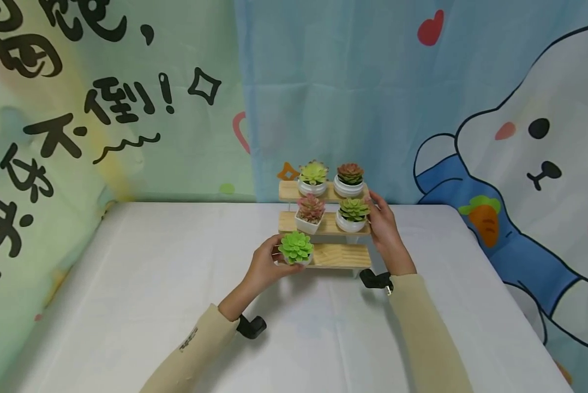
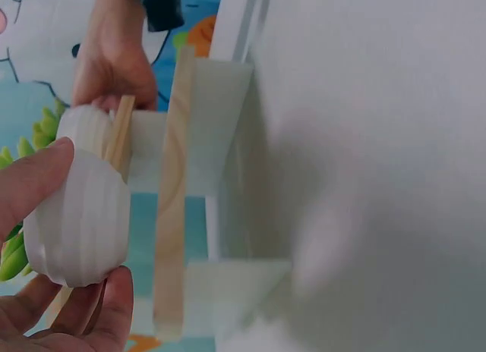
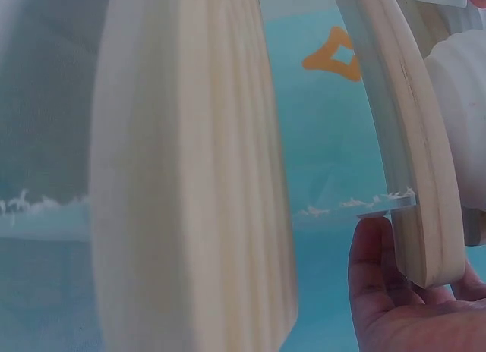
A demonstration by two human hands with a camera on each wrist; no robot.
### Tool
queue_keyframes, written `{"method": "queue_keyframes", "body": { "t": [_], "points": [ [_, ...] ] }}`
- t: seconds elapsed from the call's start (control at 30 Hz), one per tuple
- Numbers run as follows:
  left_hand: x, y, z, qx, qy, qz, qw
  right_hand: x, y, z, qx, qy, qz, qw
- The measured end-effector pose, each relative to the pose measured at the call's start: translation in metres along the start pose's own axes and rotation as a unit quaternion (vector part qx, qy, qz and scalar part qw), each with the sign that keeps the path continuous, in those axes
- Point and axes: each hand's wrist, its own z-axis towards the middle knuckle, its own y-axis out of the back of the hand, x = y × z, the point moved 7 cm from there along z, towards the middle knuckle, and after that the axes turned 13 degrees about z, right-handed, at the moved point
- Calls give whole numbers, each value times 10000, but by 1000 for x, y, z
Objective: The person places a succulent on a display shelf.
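Observation:
My left hand [image 1: 270, 261] grips a white pot [image 2: 80, 223] with a bright green succulent [image 1: 296, 247], thumb on one side and fingers on the other. In the left wrist view a narrow gap separates the pot's base from the bottom board [image 2: 173, 208]; in the head view the pot overlaps that board's left end. The stand [image 1: 343, 255] is a three-step wooden shelf with clear side supports. At its right side my right hand [image 1: 388, 236] holds the end of a board [image 3: 429, 246] between thumb and fingers.
On the top step stand a yellow-green succulent [image 1: 313, 173] and a reddish-brown one [image 1: 350, 174]. The middle step carries a pink succulent [image 1: 311, 208] in an angular pot and a green one [image 1: 354, 210]. A white-covered table [image 1: 151, 305] lies beneath, with a printed curtain [image 1: 333, 98] behind.

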Motion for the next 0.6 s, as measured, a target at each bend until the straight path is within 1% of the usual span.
{"method": "queue_keyframes", "body": {
  "t": [0.13,0.23,0.33,0.47,0.6],
  "points": [
    [-2,-15,3,238,-17,-233,9994,0,0,-1,-30,-43,-43,10000],
    [-4,-23,5,364,-154,-364,9986,-1,-1,-2,-8,-60,-61,10000],
    [-7,-30,8,457,-197,-441,9978,-1,-1,-2,24,-54,-43,10000],
    [-11,-38,14,516,-183,-306,9980,0,-1,-2,3,-26,-46,10000],
    [-15,-46,19,571,-269,-84,9980,1,0,-2,20,-27,-89,10000]
  ]
}}
